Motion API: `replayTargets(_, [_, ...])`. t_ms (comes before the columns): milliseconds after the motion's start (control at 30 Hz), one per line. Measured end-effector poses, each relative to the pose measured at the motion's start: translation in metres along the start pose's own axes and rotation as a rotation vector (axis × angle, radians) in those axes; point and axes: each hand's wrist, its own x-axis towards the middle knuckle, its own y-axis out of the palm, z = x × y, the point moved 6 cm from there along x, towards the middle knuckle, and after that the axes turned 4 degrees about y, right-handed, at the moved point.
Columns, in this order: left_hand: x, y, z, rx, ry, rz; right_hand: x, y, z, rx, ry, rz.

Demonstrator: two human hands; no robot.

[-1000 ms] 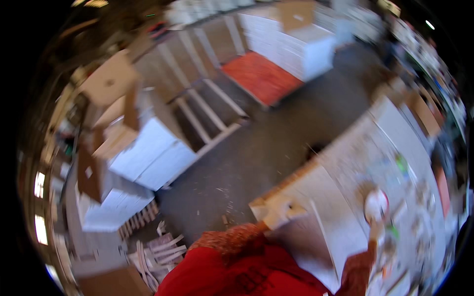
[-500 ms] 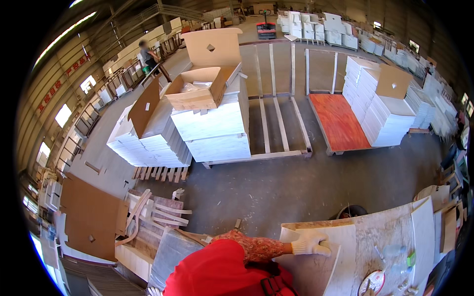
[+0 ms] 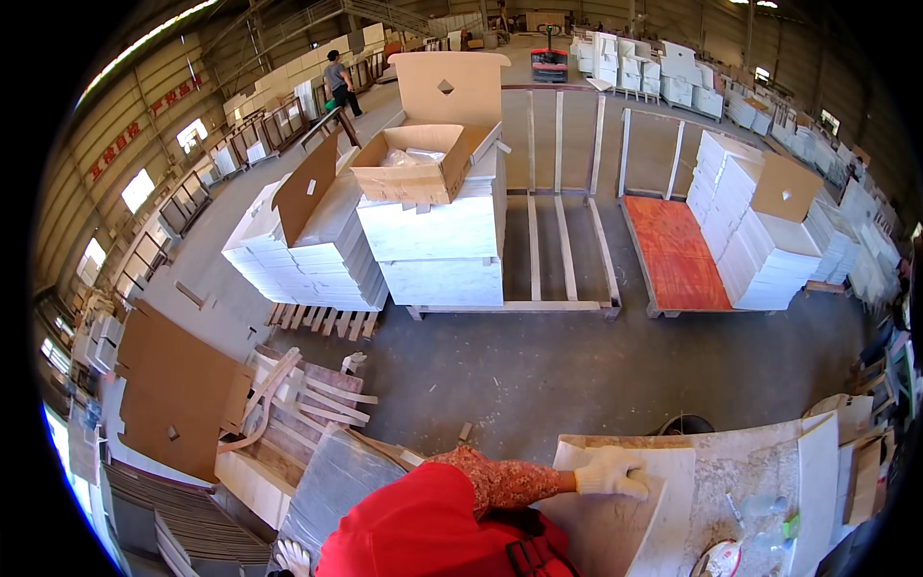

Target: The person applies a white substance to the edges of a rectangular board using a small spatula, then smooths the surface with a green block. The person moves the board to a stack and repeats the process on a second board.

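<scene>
My right hand (image 3: 611, 473), in a white knitted glove below a patterned sleeve, lies on a brown panel (image 3: 601, 524) at the worktable's near left. Its fingers are apart and slightly bent, and it holds nothing I can see. At the lower edge, partly cut off and beside my red garment (image 3: 404, 529), my left hand (image 3: 292, 557) shows in a white glove. Its fingers are spread next to a grey slab wrapped in clear film (image 3: 336, 481). On the table, a round dish (image 3: 719, 558) stands near clear plastic bottles (image 3: 764, 505).
Ahead, white stacked boxes (image 3: 433, 245) bear an open carton (image 3: 413, 163). An empty wooden rack (image 3: 553, 250) and a red-topped pallet (image 3: 673, 255) stand to the right. Flattened cardboard (image 3: 178, 394) and wooden strips (image 3: 332, 399) lie left. A person (image 3: 340, 85) is far back.
My view has shifted, so the surroundings sit further right and lower at the back. More of my left hand shows. The far person is now upright and further right. My right hand stays on the panel.
</scene>
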Motion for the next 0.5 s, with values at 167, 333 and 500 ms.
replayTargets(167, [-0.006,0.003,0.008,-0.039,0.079,-0.073,-0.006,-0.003,0.018,0.079,-0.020,-0.003])
replayTargets(333, [0.006,0.011,0.010,0.040,0.123,-0.017,-0.020,-0.032,0.015,0.244,0.011,-0.051])
replayTargets(500, [-0.002,0.010,0.013,-0.097,0.189,-0.173,-0.047,-0.058,0.056,0.533,0.075,0.018])
